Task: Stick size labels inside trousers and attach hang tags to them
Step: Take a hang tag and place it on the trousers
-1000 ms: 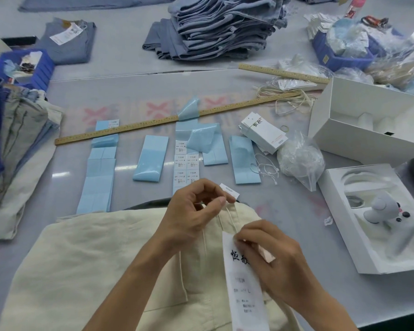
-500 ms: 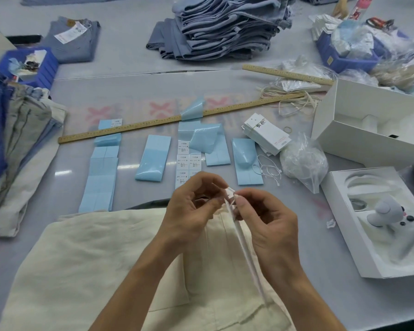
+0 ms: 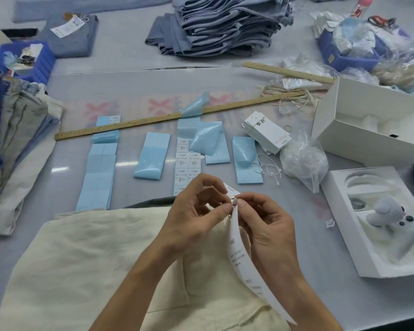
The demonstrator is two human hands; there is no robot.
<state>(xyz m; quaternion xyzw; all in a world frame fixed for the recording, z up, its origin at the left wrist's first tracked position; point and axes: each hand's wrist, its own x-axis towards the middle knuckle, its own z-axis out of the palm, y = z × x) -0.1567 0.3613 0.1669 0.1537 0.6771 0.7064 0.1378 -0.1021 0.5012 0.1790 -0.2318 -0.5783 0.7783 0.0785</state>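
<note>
The grey tabletop point(image 3: 120, 82) carries everything, and the cream trousers point(image 3: 86, 263) lie flat across its near edge under both forearms. At the far side sits a tall stack of folded grey-blue trousers point(image 3: 225, 22), and a heap of denim and pale garments point(image 3: 12, 130) hangs off the left edge. To the right stand 2 open white boxes: the upper box point(image 3: 368, 130) tilted on its side, the lower box point(image 3: 378, 223) holding a small grey-white figure in a moulded tray. A long wooden ruler point(image 3: 172, 115) runs slantwise across the middle, with rows of blue label sheets point(image 3: 101, 177) laid out just below it. A sheet of white size labels point(image 3: 188, 163) lies among them, just beyond the hands. Beside the sheets are a pack of white hang tags point(image 3: 267, 132), a clear plastic bag point(image 3: 301, 163) and some loose white string loops point(image 3: 268, 169).

Above the trousers' waist, the left hand point(image 3: 196, 218) and right hand point(image 3: 265, 225) meet fingertip to fingertip. Both sets of fingers are curled narrow, pinching the top end of 1 long white hang tag point(image 3: 243, 259), which bends down over the cream cloth toward the near edge. A small white fastener seems to sit at the pinch, though it is too small to make out clearly.
</note>
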